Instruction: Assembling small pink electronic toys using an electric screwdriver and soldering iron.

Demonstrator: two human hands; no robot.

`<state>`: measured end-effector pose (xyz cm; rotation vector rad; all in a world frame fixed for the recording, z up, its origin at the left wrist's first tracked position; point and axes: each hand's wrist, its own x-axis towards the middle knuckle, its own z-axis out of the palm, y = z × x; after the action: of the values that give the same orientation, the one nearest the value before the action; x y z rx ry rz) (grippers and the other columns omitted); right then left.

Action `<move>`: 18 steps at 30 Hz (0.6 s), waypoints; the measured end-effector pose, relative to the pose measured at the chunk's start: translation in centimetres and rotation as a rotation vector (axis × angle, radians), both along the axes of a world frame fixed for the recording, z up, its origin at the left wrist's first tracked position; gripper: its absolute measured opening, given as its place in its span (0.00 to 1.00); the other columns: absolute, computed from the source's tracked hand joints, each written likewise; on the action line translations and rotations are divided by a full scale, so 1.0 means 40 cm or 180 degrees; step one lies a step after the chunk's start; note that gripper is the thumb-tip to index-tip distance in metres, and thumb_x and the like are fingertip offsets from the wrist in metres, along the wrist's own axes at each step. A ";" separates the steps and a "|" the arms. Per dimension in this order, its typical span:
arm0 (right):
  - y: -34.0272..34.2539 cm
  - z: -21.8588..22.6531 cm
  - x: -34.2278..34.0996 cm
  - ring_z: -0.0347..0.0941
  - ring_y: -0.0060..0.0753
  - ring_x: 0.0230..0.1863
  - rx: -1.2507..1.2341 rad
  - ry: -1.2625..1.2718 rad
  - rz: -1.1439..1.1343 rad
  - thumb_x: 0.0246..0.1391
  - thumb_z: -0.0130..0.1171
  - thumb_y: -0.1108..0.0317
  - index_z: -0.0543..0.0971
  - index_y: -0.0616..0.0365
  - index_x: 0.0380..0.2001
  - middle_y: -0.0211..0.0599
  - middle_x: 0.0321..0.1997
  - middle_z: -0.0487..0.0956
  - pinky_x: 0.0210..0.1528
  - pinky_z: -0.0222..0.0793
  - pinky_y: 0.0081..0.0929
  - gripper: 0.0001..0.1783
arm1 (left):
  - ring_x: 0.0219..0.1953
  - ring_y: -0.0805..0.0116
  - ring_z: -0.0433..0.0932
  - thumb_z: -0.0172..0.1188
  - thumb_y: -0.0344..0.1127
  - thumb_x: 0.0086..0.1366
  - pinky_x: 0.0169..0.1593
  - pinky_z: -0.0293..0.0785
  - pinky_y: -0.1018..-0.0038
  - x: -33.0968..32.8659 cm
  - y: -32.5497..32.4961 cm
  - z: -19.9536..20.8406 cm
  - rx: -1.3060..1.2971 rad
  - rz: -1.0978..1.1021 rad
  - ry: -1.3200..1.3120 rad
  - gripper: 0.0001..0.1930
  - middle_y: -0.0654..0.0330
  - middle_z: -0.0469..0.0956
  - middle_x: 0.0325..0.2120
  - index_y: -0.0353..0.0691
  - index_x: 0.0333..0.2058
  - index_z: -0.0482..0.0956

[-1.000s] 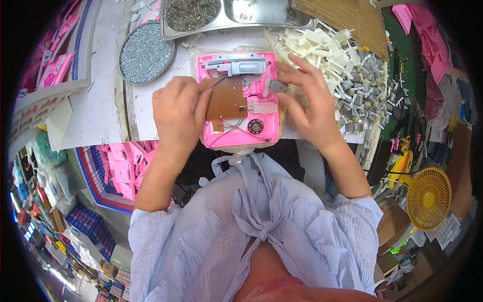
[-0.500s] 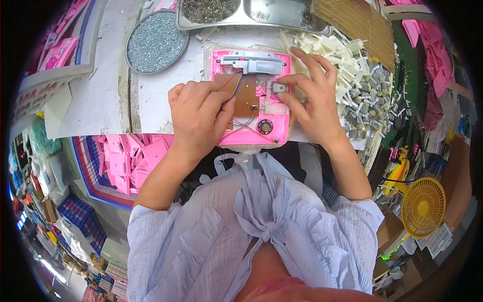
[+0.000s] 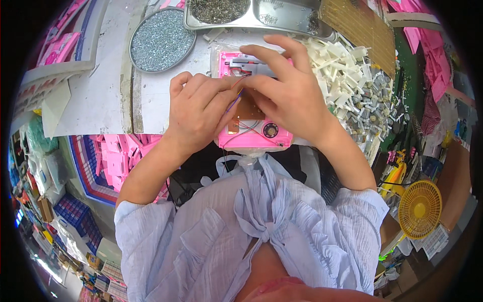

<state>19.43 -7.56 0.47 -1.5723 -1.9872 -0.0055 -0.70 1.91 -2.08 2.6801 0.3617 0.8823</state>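
l hand (image 3: 197, 111) pinches wires (image 3: 234, 103); r hand (image 3: 297, 95) w/ some fingers spread, tip grip unclear. hard tug cd rip wires off brown board (image 3: 247, 108).

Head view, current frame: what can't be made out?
All in the head view:
Pink case, right middle part: hidden by the right hand.
Brown board, top: covered by the hands.
Coloured wires, how they are held: hidden where the left hand and right hand meet.
Metal tray, far side: cut off by the upper picture edge.
Small metal pieces in the round dish: too small to tell their exact shape.
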 end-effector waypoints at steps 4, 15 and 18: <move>0.032 -0.004 -0.017 0.67 0.54 0.64 -0.0187 -0.0028 -0.0008 0.41 0.68 0.69 0.84 0.54 0.31 0.34 0.58 0.79 0.56 0.74 0.44 0.10 | 0.35 0.66 0.77 0.75 0.30 0.50 0.48 0.64 0.65 -0.006 0.018 0.001 -0.0020 -0.0055 0.0030 0.16 0.66 0.81 0.38 0.44 0.38 0.82; 0.066 0.008 0.018 0.63 0.57 0.68 -0.0553 0.0230 0.0635 0.41 0.70 0.68 0.87 0.54 0.33 0.35 0.59 0.79 0.67 0.66 0.46 0.11 | 0.37 0.68 0.78 0.74 0.34 0.51 0.51 0.64 0.62 -0.003 0.081 0.012 0.0620 -0.0662 0.0021 0.16 0.67 0.81 0.40 0.45 0.40 0.81; 0.085 -0.001 0.033 0.64 0.55 0.68 -0.0660 0.0095 0.0760 0.42 0.72 0.68 0.87 0.52 0.33 0.34 0.59 0.79 0.67 0.66 0.45 0.10 | 0.38 0.67 0.78 0.74 0.35 0.51 0.52 0.64 0.62 -0.001 0.098 0.027 0.0772 -0.0870 0.0078 0.17 0.67 0.81 0.41 0.45 0.40 0.81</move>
<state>20.75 -4.17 0.42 -1.4368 -2.1970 0.3262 -0.73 5.83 -0.98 2.8676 -0.1149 0.8569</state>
